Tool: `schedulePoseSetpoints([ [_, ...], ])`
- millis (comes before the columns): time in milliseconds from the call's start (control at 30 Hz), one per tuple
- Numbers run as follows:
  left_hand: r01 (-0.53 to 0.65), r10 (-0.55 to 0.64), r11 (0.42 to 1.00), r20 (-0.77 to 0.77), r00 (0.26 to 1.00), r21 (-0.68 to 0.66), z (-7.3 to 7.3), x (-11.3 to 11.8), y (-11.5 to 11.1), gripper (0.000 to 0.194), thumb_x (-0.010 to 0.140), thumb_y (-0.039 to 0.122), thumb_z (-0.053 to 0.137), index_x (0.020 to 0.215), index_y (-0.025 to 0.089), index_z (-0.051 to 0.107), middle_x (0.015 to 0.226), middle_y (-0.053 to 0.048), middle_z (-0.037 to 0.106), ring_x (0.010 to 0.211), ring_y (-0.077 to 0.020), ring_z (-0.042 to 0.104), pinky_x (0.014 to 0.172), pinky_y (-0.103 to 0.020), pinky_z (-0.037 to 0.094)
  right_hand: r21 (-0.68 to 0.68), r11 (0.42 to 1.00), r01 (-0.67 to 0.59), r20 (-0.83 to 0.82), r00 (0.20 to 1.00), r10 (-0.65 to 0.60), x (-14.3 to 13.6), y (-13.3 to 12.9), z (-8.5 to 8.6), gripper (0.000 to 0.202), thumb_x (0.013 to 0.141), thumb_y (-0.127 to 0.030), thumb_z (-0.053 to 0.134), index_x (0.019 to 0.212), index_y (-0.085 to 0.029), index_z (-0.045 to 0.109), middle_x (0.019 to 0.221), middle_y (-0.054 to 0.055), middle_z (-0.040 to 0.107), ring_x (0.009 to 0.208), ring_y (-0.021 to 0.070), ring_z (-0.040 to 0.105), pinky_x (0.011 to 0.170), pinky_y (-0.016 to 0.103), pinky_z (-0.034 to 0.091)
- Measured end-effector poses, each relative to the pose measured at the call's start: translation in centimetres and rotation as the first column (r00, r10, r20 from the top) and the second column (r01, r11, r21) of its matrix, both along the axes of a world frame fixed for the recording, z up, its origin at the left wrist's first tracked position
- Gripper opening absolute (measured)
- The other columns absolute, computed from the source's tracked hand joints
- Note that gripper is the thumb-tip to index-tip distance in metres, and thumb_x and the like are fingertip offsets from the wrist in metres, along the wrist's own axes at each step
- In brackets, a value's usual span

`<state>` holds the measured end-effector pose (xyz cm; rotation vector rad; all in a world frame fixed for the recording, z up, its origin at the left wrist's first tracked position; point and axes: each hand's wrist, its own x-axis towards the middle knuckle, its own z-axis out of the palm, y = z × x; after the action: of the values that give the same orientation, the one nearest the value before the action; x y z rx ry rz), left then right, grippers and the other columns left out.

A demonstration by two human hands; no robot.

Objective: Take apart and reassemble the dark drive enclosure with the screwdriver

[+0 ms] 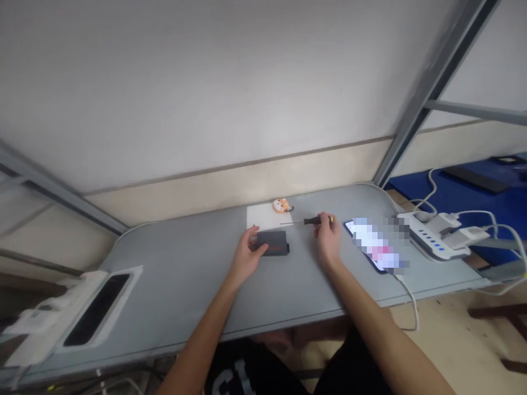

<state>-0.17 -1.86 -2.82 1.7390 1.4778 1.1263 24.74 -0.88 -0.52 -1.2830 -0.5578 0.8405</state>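
Note:
My left hand [247,253] grips the left end of a dark grey rectangular box [272,243], thumb on its top and fingers along its far left side. The box is low on the grey tabletop. In my right hand [328,240] is a screwdriver [312,220] with a black and yellow handle. Its thin shaft points left, over the edge of a white sheet of paper [262,216] just beyond the box. An orange and white animal-faced case [281,206] with a dark loop sits on the paper. A tiny dark thing lies near my left fingertips, too small to name.
Right of my right hand lies a lit phone [373,245] with a white cable. A power strip [432,236] with white plugs stands at the right edge. A dark phone-like slab [97,310] lies at the left. Metal posts [428,93] flank the desk; a wall closes the back.

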Motion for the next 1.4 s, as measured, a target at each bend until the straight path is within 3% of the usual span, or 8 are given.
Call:
schedulePoseSetpoints([
  [67, 0.08, -0.077, 0.995, 0.064, 0.995, -0.054, 0.5, -1.1, 0.4, 0.061, 0.082, 0.024, 0.077, 0.139, 0.027, 0.057, 0.125, -0.01, 0.071, 0.092, -0.0189, 0.067, 0.083, -0.034, 0.056, -0.004, 1.0, -0.001, 0.015, 1.0, 0.001, 0.1, 0.1, 0.0, 0.034, 0.09, -0.056, 0.058, 0.092, -0.023, 0.061, 0.062, -0.004, 0.057, 0.049, 0.0129, 0.046, 0.047, 0.027, 0.035],
  [167, 0.188, -0.177, 0.974, 0.093, 0.98, -0.125, 1.4, -2.7, 0.9, 0.053, 0.084, 0.027, 0.072, 0.136, 0.024, 0.06, 0.125, -0.012, 0.075, 0.1, -0.0236, 0.073, 0.086, -0.037, 0.056, -0.001, 0.999, -0.038, 0.099, 0.994, 0.038, 0.0, 0.0, 0.1, 0.036, 0.09, -0.058, 0.059, 0.09, -0.022, 0.062, 0.063, -0.003, 0.057, 0.054, 0.0146, 0.049, 0.053, 0.027, 0.039],
  [367, 0.267, -0.255, 0.949, 0.088, 0.963, -0.17, 2.4, -3.7, 2.2, 0.037, 0.09, 0.034, 0.062, 0.125, 0.022, 0.067, 0.118, -0.012, 0.079, 0.112, -0.0279, 0.073, 0.095, -0.044, 0.055, -0.009, 0.977, -0.215, 0.27, 0.94, 0.21, -1.2, -1.1, 0.9, 0.038, 0.093, -0.059, 0.056, 0.092, -0.022, 0.064, 0.07, 0.001, 0.065, 0.066, 0.0186, 0.058, 0.064, 0.029, 0.044],
  [600, 0.182, -0.179, 0.981, 0.058, 0.982, -0.061, 1.5, -3.3, 2.5, 0.025, 0.092, 0.034, 0.056, 0.104, 0.021, 0.074, 0.107, -0.009, 0.08, 0.107, -0.0264, 0.073, 0.101, -0.045, 0.053, -0.042, 0.946, -0.32, 0.345, 0.884, 0.314, -1.8, -1.4, 0.4, 0.038, 0.093, -0.06, 0.056, 0.095, -0.024, 0.066, 0.068, 0.001, 0.067, 0.066, 0.0203, 0.061, 0.066, 0.03, 0.044],
  [833, 0.101, -0.1, 0.995, 0.034, 0.994, -0.019, 1.4, -3.2, 1.7, 0.026, 0.095, 0.039, 0.056, 0.098, 0.022, 0.075, 0.104, -0.007, 0.079, 0.103, -0.0259, 0.072, 0.1, -0.045, 0.053, -0.051, 0.955, -0.292, 0.353, 0.889, 0.291, -1.8, -1.4, 0.4, 0.038, 0.093, -0.06, 0.056, 0.095, -0.023, 0.066, 0.073, 0.003, 0.069, 0.068, 0.0201, 0.061, 0.066, 0.03, 0.044],
  [1100, 0.069, -0.066, 0.997, 0.063, 0.996, -0.039, 1.4, -2.9, 1.1, 0.027, 0.094, 0.041, 0.06, 0.105, 0.021, 0.073, 0.1, -0.007, 0.077, 0.082, -0.0219, 0.073, 0.067, -0.034, 0.06, -0.04, 0.961, -0.275, 0.342, 0.9, 0.272, -1.7, -1.4, 0.1, 0.04, 0.092, -0.062, 0.056, 0.094, -0.023, 0.066, 0.07, 0.001, 0.067, 0.065, 0.0193, 0.058, 0.066, 0.03, 0.044],
  [1300, 0.073, -0.072, 0.997, 0.059, 0.996, -0.016, 1.1, -2.9, 1.2, 0.023, 0.088, 0.036, 0.066, 0.103, 0.02, 0.073, 0.103, -0.008, 0.077, 0.096, -0.024, 0.074, 0.085, -0.039, 0.061, -0.014, 0.95, -0.311, 0.305, 0.904, 0.3, -1.7, -1.5, 0.3, 0.038, 0.091, -0.059, 0.058, 0.083, -0.022, 0.062, 0.066, -0.001, 0.059, 0.063, 0.0172, 0.053, 0.063, 0.029, 0.042],
  [1400, 0.075, -0.074, 0.997, 0.047, 0.996, -0.013, 1.0, -2.9, 1.1, 0.021, 0.089, 0.034, 0.064, 0.102, 0.021, 0.074, 0.1, -0.007, 0.077, 0.092, -0.0241, 0.074, 0.08, -0.039, 0.062, -0.003, 0.927, -0.376, 0.344, 0.87, 0.354, -1.9, -1.8, 0.4, 0.037, 0.092, -0.056, 0.058, 0.081, -0.021, 0.062, 0.065, -0.002, 0.057, 0.062, 0.0158, 0.05, 0.062, 0.028, 0.04],
])
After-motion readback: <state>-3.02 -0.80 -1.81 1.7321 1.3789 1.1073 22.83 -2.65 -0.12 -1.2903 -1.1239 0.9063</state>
